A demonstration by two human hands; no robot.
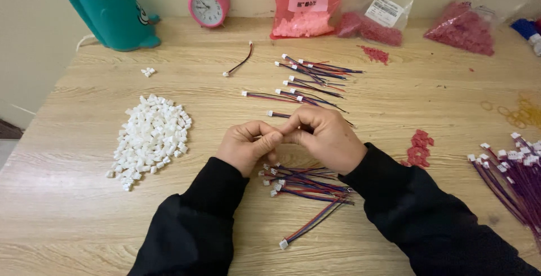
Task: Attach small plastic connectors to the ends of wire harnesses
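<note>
Counts across the light wooden tabletop (84,208)

One round pink twin-bell alarm clock (207,3); one teal plastic whale-shaped pen holder (115,17); two bare hands, left (246,145) and right (326,137); one heap of small white plastic connector housings (149,138), too many to count; one lone red-and-black wire (239,62).

Bare bench (73,208) lay open at the near left and between the white connector heap (149,138) and the hands (287,141). Wire bundles (307,188) crowded the space just beneath the hands, more wires (310,81) lay beyond them, and purple wires (513,177) blocked the right edge.
</note>
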